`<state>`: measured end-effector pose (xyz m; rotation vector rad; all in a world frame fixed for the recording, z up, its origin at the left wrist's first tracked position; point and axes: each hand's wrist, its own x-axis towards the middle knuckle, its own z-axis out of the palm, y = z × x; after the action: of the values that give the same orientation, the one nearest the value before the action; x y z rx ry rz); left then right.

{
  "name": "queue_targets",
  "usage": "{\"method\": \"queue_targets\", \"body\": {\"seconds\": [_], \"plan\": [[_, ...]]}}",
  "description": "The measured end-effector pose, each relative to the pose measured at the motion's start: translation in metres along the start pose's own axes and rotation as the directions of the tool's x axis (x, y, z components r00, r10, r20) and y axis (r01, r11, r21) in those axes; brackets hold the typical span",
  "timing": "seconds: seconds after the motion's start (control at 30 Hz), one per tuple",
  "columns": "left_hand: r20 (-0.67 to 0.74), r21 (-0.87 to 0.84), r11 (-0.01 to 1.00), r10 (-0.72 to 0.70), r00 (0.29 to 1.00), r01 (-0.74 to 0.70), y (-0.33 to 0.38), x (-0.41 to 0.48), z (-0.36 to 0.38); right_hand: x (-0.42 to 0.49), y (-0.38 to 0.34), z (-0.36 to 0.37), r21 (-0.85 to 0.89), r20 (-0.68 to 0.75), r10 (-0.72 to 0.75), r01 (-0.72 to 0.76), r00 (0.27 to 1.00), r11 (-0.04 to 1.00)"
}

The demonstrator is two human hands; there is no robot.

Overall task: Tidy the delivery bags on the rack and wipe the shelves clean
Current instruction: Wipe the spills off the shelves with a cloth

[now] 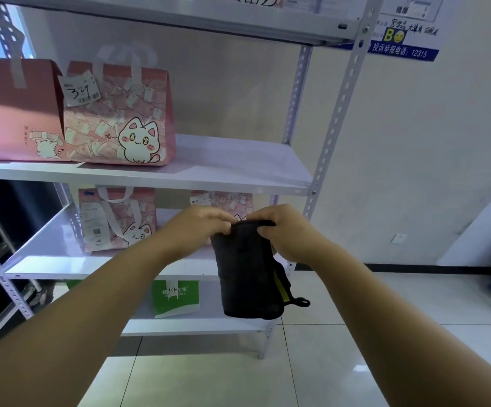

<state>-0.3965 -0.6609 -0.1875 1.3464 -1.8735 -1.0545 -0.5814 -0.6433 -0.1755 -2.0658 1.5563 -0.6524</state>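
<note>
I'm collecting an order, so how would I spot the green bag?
Find the white metal rack and look at its lowest shelf. The green bag stands there, 14 handwritten on it; the bags above are pink with cartoon cats.

Single view: head cam, wide-angle, faces fwd & down at a white metal rack (331,136), near it, from its front-right. Eye level sits btwn the upper shelf (179,19) (underside shows) & the middle shelf (238,160) (top shows). Forearms enter from the bottom corners; left hand (200,227) & right hand (285,230) meet on a black cloth (247,274) just below centre. Wall (414,142) at right, tiled floor (238,377) at bottom.
</note>
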Motion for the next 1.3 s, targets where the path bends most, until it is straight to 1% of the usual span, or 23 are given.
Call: {"method": "queue_targets", "body": {"seconds": [0.03, 0.07, 0.1, 0.13, 0.17, 0.2, 0.3, 0.37, 0.43, 0.53, 0.6, 0.7, 0.77, 0.83, 0.9, 0.97, 1.03, 1.1, 1.17, 1.2, 1.23, 1.27, 1.3], "plan": [[-0.058, 0.133, 0.991, 0.037, 0.998, -0.029, -0.006, 0.003, 0.000, -0.001, 0.002, -0.003, 0.038, -0.001, -0.005, 0.005, 1.000, 0.999], [-0.078, 0.281, 0.959, 0.059, 0.995, -0.035, -0.012, 0.005, -0.001, -0.002, 0.005, -0.007, 0.064, -0.004, -0.018, 0.018, 1.000, 0.998], [-0.065, 0.393, 0.919, 0.064, 0.996, -0.033, -0.019, 0.008, -0.002, -0.002, 0.007, -0.010, 0.081, -0.010, -0.038, 0.038, 0.999, 0.996], [-0.043, 0.451, 0.892, 0.054, 0.998, -0.029, -0.023, 0.012, -0.003, -0.002, 0.010, -0.014, 0.098, -0.020, -0.060, 0.062, 0.998, 0.993], [-0.020, 0.462, 0.886, 0.043, 0.999, -0.029, -0.025, 0.015, -0.005, -0.002, 0.012, -0.018, 0.118, -0.035, -0.081, 0.085, 0.996, 0.989], [0.000, 0.430, 0.902, 0.043, 0.999, -0.039, -0.026, 0.019, -0.007, -0.002, 0.014, -0.023, 0.143, -0.054, -0.098, 0.105, 0.994, 0.984], [0.049, 0.196, 0.977, 0.070, 0.996, -0.078, -0.024, 0.032, -0.016, 0.000, 0.022, -0.036, 0.198, -0.123, -0.115, 0.138, 0.986, 0.971], [0.048, 0.136, 0.985, 0.102, 0.994, -0.108, -0.021, 0.041, -0.022, 0.004, 0.028, -0.043, 0.204, -0.173, -0.105, 0.140, 0.979, 0.969], [0.000, 0.145, 0.977, 0.157, 0.988, -0.155, -0.015, 0.048, -0.027, 0.010, 0.035, -0.049, 0.189, -0.224, -0.067, 0.110, 0.972, 0.976], [-0.143, 0.163, 0.959, 0.254, 0.957, -0.231, -0.004, 0.065, -0.038, 0.025, 0.044, -0.057, 0.095, -0.308, -0.003, 0.034, 0.951, 0.995], [-0.188, 0.148, 0.958, 0.272, 0.944, -0.246, 0.004, 0.081, -0.048, 0.038, 0.046, -0.061, 0.022, -0.313, 0.013, -0.006, 0.950, 1.000], [-0.140, 0.159, 0.951, 0.288, 0.947, -0.266, 0.014, 0.109, -0.064, 0.063, 0.046, -0.071, -0.024, -0.304, 0.003, -0.011, 0.953, 1.000], [-0.111, 0.178, 0.942, 0.306, 0.946, -0.284, 0.021, 0.132, -0.073, 0.084, 0.047, -0.081, -0.053, -0.327, 0.006, -0.025, 0.945, 0.998], [-0.118, 0.185, 0.941, 0.309, 0.944, -0.285, 0.028, 0.158, -0.084, 0.110, 0.047, -0.094, -0.098, -0.365, 0.011, -0.050, 0.931, 0.994], [-0.130, 0.201, 0.933, 0.326, 0.936, -0.297, 0.036, 0.188, -0.094, 0.138, 0.045, -0.107, -0.087, -0.410, 0.022, -0.063, 0.912, 0.994], [-0.150, 0.210, 0.921, 0.361, 0.920, -0.327, 0.046, 0.219, -0.102, 0.166, 0.042, -0.120, 0.022, -0.459, 0.061, -0.057, 0.886, 0.998], [-0.202, 0.167, 0.913, 0.402, 0.893, -0.373, 0.055, 0.249, -0.110, 0.191, 0.040, -0.133, 0.088, -0.532, 0.086, -0.047, 0.843, 0.995], [-0.271, 0.129, 0.889, 0.458, 0.847, -0.439, 0.060, 0.272, -0.114, 0.210, 0.043, -0.140, 0.097, -0.618, 0.070, -0.013, 0.783, 0.995], [-0.302, 0.166, 0.852, 0.524, 0.796, -0.497, 0.055, 0.287, -0.112, 0.220, 0.049, -0.139, 0.077, -0.684, 0.043, 0.013, 0.729, 0.997], [-0.292, 0.201, 0.834, 0.552, 0.781, -0.514, 0.048, 0.291, -0.109, 0.222, 0.055, -0.135, 0.054, -0.696, 0.030, 0.010, 0.717, 0.998], [-0.267, 0.233, 0.819, 0.572, 0.775, -0.524, 0.037, 0.294, -0.103, 0.222, 0.063, -0.129, 0.023, -0.690, 0.023, -0.010, 0.723, 1.000], [-0.224, 0.269, 0.807, 0.584, 0.780, -0.526, 0.024, 0.295, -0.097, 0.221, 0.072, -0.122, -0.015, -0.661, 0.028, -0.050, 0.750, 0.999], [-0.161, 0.314, 0.797, 0.580, 0.798, -0.516, 0.010, 0.295, -0.089, 0.219, 0.082, -0.114, -0.054, -0.605, 0.055, -0.110, 0.794, 0.992]]}}
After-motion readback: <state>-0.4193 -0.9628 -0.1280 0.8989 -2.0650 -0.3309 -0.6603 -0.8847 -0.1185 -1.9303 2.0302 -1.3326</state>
